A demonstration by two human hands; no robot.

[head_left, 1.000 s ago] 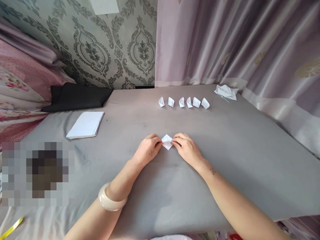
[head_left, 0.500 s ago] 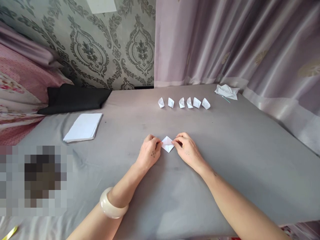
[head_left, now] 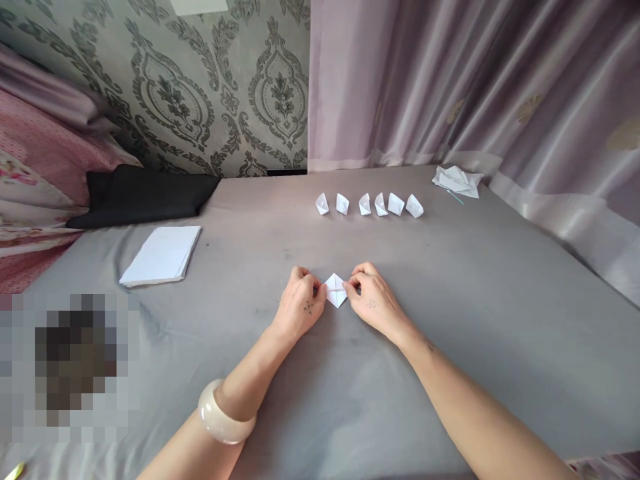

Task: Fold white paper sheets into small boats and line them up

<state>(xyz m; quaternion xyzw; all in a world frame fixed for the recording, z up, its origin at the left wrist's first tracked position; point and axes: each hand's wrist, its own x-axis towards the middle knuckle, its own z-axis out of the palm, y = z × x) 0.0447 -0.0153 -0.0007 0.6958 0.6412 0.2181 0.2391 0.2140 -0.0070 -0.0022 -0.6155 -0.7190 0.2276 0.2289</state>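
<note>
A small white folded paper, diamond-shaped with creases meeting at its middle, is held between both hands just above or on the grey cloth. My left hand pinches its left corner between thumb and fingers. On the other side, my right hand grips the right corner the same way. Both hands are closed, palms down, and a pale bangle circles the left forearm. Farther back stands a row of several small folded paper shapes, white like the held one.
A stack of white paper sheets lies at the left, in front of a black cloth. Crumpled white paper and a thin greenish stick rest at the back right. Curtains border the grey-covered surface.
The slit across the paper's middle looks narrower, and the two hands are slightly nearer each other. The camera view has shifted a little.
</note>
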